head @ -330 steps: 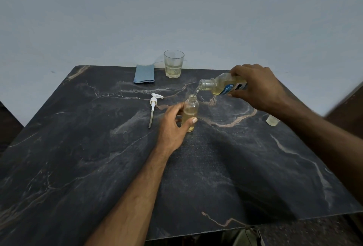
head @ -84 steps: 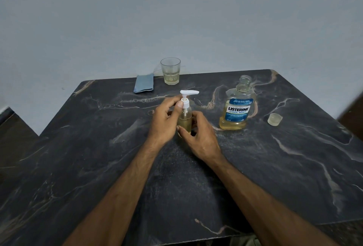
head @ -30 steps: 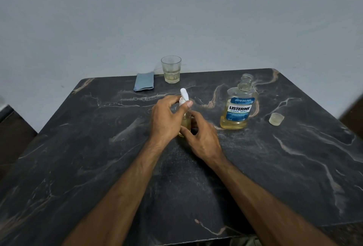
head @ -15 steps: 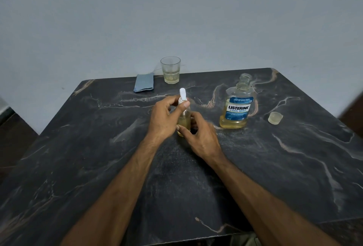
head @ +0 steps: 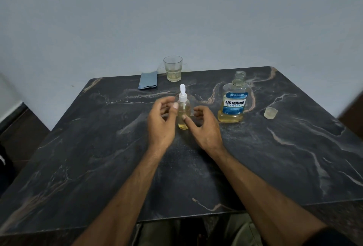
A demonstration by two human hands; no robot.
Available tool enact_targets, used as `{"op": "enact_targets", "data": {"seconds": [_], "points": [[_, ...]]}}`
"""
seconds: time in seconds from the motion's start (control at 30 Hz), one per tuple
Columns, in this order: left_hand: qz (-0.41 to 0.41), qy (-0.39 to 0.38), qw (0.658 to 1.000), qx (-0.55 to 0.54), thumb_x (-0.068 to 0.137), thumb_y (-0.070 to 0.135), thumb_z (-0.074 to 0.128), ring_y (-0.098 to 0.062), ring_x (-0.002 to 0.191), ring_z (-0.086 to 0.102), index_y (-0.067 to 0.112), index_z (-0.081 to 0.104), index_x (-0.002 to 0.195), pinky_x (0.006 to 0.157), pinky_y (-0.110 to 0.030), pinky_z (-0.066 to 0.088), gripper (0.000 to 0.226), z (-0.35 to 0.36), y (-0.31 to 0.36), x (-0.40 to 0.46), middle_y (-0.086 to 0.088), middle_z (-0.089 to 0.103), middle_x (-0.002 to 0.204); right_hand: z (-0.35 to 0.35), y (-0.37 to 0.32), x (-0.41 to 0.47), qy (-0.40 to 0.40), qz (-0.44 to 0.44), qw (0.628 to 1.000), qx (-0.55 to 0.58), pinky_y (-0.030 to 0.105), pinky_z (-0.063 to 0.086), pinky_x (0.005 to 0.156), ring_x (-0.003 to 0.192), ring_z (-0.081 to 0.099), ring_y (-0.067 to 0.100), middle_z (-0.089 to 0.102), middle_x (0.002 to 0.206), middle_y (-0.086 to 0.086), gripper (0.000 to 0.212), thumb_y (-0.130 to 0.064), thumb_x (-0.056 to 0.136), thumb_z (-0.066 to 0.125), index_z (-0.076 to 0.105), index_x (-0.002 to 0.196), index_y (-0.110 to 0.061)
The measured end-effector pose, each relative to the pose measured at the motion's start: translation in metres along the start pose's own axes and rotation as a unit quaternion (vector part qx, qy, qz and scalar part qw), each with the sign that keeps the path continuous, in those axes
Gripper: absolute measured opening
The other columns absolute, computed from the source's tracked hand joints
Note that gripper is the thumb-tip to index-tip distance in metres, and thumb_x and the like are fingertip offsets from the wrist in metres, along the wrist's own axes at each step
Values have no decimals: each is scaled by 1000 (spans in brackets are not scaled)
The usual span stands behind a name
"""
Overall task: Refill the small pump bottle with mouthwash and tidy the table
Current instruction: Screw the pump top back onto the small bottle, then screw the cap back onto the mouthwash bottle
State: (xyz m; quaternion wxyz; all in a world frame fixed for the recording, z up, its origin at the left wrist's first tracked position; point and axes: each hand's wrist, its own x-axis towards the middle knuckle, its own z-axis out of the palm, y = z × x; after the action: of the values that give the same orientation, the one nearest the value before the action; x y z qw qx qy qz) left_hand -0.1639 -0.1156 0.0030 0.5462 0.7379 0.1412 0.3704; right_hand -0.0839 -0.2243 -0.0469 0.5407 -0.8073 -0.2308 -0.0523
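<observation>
The small pump bottle stands upright at the table's middle, filled with yellow liquid, its white pump head seated on the neck. My left hand is just left of it, fingers apart and thumb tip beside the bottle. My right hand sits just right of it, fingers loose, with its thumb tip against the bottle's lower front. Neither hand wraps the bottle. The mouthwash bottle stands uncapped to the right, about a third full. Its clear cap lies farther right.
A glass holding a little yellow liquid stands at the far edge, with a folded blue cloth to its left. The dark marble table meets a pale wall behind. Floor drops away on the left.
Earlier I poured from the mouthwash bottle, set it down and twisted the pump on. In the last half second both hands have loosened and drawn apart from the pump bottle.
</observation>
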Motion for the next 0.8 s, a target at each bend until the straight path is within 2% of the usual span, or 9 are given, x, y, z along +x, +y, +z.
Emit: {"op": "enact_targets", "data": {"seconds": [0.13, 0.23, 0.3, 0.37, 0.47, 0.57, 0.67, 0.73, 0.8], "points": [[18, -54, 998, -24, 93, 15, 61, -7, 90, 67, 26, 65, 101, 77, -19, 54, 14, 9, -1, -30, 8, 69, 98, -24, 10, -9, 23, -22, 999, -22, 28, 53, 71, 81, 59, 9, 62, 89, -4, 26, -40, 86, 72, 58, 93, -19], [8, -108, 994, -13, 92, 15, 63, -2, 89, 65, 24, 65, 102, 78, -15, 52, 13, 31, -2, -36, 10, 69, 98, -52, 20, -15, 57, -31, 997, -44, 14, 44, 59, 67, 55, 3, 58, 73, -11, 19, -33, 88, 70, 57, 80, -21], [12, -130, 991, -6, 91, 14, 64, 3, 88, 62, 21, 64, 105, 76, -12, 50, 15, 49, -1, -35, 10, 67, 100, -74, 29, -16, 83, -23, 995, -53, 14, 42, 57, 62, 54, 4, 58, 68, -11, 19, -31, 88, 68, 55, 75, -23], [8, -141, 990, -9, 90, 14, 65, 4, 86, 61, 21, 62, 107, 75, -11, 49, 19, 68, 0, -32, 10, 65, 102, -95, 38, -15, 103, -7, 992, -67, 23, 45, 56, 60, 52, 4, 58, 67, -10, 20, -29, 88, 67, 54, 73, -26], [3, -111, 994, -10, 87, 14, 70, -5, 91, 62, 20, 59, 111, 76, -13, 47, 28, 94, -3, -30, 2, 63, 110, -126, 53, -10, 147, 27, 985, -89, 23, 41, 55, 58, 52, 1, 57, 65, -11, 23, -31, 88, 67, 52, 72, -28], [1, -62, 998, 1, 82, 16, 74, -13, 103, 58, 14, 53, 121, 84, -25, 51, 44, 114, -7, -27, -2, 58, 120, -151, 67, -1, 190, 45, 974, -114, 27, 44, 61, 64, 54, 4, 58, 73, -8, 18, -32, 89, 65, 54, 78, -23], [-16, -59, 998, 4, 81, 17, 76, -13, 117, 52, 16, 42, 134, 97, -41, 48, 62, 128, -12, -21, 6, 49, 132, -170, 81, 9, 200, 62, 965, -160, 40, 50, 76, 86, 56, 19, 56, 92, -2, 14, -31, 91, 62, 54, 93, -20], [-44, -84, 995, -2, 82, 21, 76, -12, 128, 46, 18, 33, 143, 106, -39, 41, 76, 135, -17, -15, 7, 45, 139, -177, 88, 16, 192, 73, 960, -189, 43, 50, 81, 93, 52, 18, 51, 100, -3, 22, -34, 90, 62, 51, 103, -19], [-60, -114, 992, -9, 82, 24, 76, -6, 131, 43, 19, 26, 148, 107, -29, 36, 83, 141, -22, -11, 8, 44, 143, -182, 93, 23, 177, 93, 959, -200, 44, 49, 88, 101, 51, 18, 49, 109, -2, 36, -38, 89, 62, 49, 116, -19]]}}
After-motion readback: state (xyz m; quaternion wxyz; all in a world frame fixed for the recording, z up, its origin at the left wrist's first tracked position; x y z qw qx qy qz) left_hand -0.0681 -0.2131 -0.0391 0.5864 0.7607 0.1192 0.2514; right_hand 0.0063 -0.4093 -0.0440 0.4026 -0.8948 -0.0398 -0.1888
